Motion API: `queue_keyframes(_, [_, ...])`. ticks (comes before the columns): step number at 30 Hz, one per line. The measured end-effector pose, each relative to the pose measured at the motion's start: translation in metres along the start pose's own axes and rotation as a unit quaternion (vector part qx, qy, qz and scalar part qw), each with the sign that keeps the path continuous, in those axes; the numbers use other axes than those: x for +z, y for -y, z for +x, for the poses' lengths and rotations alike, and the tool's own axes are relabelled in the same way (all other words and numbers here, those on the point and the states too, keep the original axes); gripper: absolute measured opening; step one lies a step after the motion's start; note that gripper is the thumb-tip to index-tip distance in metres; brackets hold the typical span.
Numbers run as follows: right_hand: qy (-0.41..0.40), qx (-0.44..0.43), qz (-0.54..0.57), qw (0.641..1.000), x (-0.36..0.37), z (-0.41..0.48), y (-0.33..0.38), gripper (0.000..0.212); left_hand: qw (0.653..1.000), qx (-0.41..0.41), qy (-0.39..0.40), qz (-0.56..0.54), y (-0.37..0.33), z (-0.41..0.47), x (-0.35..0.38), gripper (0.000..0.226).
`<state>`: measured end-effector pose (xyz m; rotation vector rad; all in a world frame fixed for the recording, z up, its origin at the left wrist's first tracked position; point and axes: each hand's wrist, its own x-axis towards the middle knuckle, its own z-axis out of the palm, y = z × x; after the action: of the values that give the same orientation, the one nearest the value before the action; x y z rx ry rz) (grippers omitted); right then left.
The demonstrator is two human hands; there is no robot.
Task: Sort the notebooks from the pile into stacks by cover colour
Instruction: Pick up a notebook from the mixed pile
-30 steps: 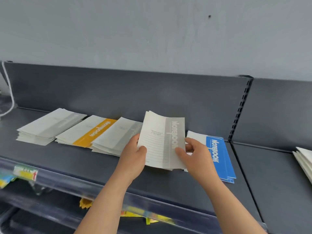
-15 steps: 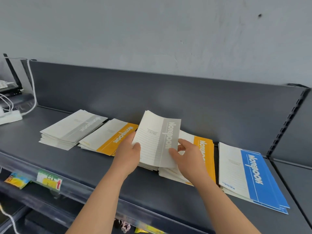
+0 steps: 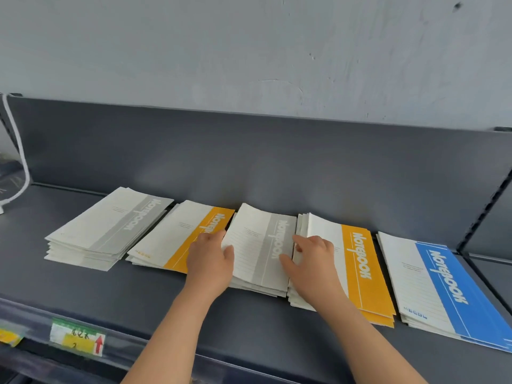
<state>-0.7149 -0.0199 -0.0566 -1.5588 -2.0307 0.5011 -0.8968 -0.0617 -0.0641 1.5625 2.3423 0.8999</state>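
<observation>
A dark grey metal shelf [image 3: 138, 295] with an upright back panel [image 3: 249, 162] of the same colour carries 5 stacks of notebooks in a row from left to right, all lying flat with covers up. At the far left sits a grey-banded stack [image 3: 110, 231], then an orange-banded stack [image 3: 180, 239] just beside it, then the middle grey-banded stack [image 3: 263, 253], a second orange-banded stack [image 3: 360, 273] close against that one, and a blue-banded stack [image 3: 432, 286] at the right end. Along the shelf's front edge runs a clear rail [image 3: 33, 317] holding a green and yellow label [image 3: 79, 340] with 1 red arrow.
</observation>
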Motion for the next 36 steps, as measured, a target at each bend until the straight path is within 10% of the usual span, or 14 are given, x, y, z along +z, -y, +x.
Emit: queue_keyframes(36, [-0.13, 0.059, -0.121, 0.982, -0.156, -0.106, -0.141, 0.046, 0.966, 0.256, -0.008, -0.035, -0.192, -0.098, 0.075, 0.03])
